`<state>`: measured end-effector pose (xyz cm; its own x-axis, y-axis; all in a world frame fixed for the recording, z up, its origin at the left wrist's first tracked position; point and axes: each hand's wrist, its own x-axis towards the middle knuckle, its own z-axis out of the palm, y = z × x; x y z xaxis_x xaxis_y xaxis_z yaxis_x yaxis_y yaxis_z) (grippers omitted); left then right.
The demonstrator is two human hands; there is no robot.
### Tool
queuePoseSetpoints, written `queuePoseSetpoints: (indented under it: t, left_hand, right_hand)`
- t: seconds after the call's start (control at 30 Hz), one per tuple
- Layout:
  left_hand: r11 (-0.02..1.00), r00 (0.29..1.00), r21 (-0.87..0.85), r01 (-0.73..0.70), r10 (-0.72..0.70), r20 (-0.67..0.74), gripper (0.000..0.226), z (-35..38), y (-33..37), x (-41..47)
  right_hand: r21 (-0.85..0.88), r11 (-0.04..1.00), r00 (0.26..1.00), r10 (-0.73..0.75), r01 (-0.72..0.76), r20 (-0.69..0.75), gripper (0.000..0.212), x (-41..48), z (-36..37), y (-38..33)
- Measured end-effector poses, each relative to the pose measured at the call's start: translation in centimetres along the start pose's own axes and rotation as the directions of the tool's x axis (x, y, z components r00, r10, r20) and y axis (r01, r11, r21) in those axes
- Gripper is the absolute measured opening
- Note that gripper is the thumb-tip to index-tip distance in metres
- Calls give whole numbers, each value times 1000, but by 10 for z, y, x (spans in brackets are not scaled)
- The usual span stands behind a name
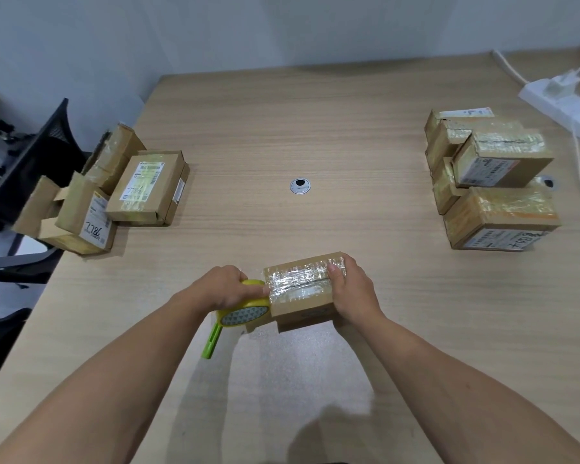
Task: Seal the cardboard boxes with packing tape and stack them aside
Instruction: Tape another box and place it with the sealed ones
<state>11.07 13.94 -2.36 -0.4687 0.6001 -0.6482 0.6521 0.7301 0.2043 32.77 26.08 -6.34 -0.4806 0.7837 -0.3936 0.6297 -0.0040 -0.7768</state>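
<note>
A small cardboard box (302, 293) sits near the table's front, its top covered in shiny clear tape. My right hand (352, 293) grips the box's right end, thumb pressing on the taped top. My left hand (223, 289) holds a yellow-green tape dispenser (241, 313) against the box's left end, its green handle pointing down toward me. A pile of boxes (141, 189) lies at the table's left edge, some with open flaps. A stack of taped boxes (493, 182) stands at the right.
The wooden table (282, 128) has a round cable grommet (300, 186) in its middle. A white power strip (563, 102) with cables lies at the far right corner. A dark office chair (21, 155) stands off the table's left edge.
</note>
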Motion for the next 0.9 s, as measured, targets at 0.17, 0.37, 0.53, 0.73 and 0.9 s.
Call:
queuePoseSetpoints:
  t: [0.17, 0.37, 0.53, 0.73, 0.9]
  left_hand:
    - [991, 1000, -134, -1, 3, 13, 67, 5, -7, 2]
    - [947, 1000, -322, 0, 8, 23, 78, 12, -15, 2]
    - [892, 995, -446, -69, 28, -97, 47, 30, -17, -5]
    - [817, 966, -543, -193, 61, -251, 52, 38, -12, -12]
    - [865, 938, -417, -279, 154, -309, 57, 43, -15, -11]
  right_hand:
    - [-5, 1000, 1000, -3, 3, -2, 57, 0, 0, 0]
    - [-4, 1000, 1000, -11, 11, -8, 56, 1, 1, 1]
    - [-7, 1000, 1000, -23, 23, -5, 56, 0, 0, 1]
    - [-11, 1000, 1000, -24, 24, -9, 56, 1, 1, 1]
    - [-18, 1000, 1000, -24, 24, -15, 56, 1, 2, 2]
